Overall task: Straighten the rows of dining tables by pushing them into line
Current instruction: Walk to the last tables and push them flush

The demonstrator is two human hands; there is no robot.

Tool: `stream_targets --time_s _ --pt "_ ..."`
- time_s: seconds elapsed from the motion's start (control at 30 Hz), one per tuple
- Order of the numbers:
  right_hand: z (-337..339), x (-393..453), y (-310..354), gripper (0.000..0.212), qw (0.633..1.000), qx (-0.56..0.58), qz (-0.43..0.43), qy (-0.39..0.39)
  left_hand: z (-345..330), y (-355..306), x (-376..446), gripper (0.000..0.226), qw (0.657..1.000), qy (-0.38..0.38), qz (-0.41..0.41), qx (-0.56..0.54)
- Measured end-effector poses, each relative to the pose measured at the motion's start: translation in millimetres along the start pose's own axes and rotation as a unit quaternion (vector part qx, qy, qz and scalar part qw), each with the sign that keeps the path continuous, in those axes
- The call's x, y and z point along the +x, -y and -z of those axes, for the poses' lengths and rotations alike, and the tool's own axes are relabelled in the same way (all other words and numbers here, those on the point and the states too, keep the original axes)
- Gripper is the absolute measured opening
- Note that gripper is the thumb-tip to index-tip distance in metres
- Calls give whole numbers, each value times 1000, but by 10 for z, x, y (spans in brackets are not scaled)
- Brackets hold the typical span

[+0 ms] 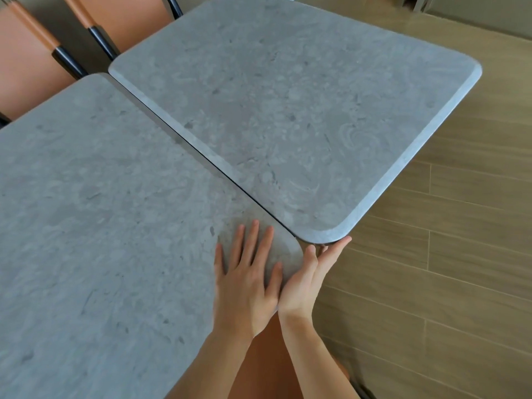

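Note:
Two grey stone-look dining tables stand side by side with a thin dark seam between them. The near table [95,211] fills the left and bottom of the head view. The far table [288,110] reaches to the upper right, and its near corner juts out past the near table's corner. My left hand [247,280] lies flat on the near table's corner, fingers spread. My right hand [311,280] has straight fingers pressed against the rounded front edge of the far table's corner.
Two orange chairs [31,53] with black frames stand behind the tables at the upper left. An orange seat [264,367] shows below my arms. Wood-plank floor [460,254] spreads on the right.

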State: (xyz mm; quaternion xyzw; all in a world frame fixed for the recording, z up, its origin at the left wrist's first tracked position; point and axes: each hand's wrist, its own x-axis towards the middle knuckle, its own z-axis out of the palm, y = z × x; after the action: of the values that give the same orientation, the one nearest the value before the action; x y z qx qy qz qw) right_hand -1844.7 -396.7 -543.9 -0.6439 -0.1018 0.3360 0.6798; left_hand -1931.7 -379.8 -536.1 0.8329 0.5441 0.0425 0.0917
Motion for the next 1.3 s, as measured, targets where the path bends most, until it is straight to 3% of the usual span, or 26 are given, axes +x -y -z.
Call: stream_targets --time_s 0.43,0.57,0.73,0.93,1.0,1.07,1.2,1.3 --pt "-5 15 -7 79 1000 -27 8 -13 -17 1 -10 62 1000 -18 -2 -5" --pt "4 -10 54 79 995 -99 -10 3 -16 12 7 62 1000 -7 5 8" --pt "337 -45 367 75 973 -195 -43 113 49 4 17 71 1000 12 22 -12" --pt "1090 241 762 73 927 -307 28 213 50 7 3 73 999 -8 36 -11" --pt "1265 392 871 76 904 -353 52 234 32 21 4 69 999 -17 39 -24" --pt "1393 573 999 86 859 -418 88 283 10 42 -7 66 999 -13 40 -30" --pt "1546 1234 1347 99 690 -592 197 367 6 16 14 64 998 -11 40 -41" --pt "1503 1863 1672 101 617 -639 259 379 -3 27 24 62 999 -8 39 -30"
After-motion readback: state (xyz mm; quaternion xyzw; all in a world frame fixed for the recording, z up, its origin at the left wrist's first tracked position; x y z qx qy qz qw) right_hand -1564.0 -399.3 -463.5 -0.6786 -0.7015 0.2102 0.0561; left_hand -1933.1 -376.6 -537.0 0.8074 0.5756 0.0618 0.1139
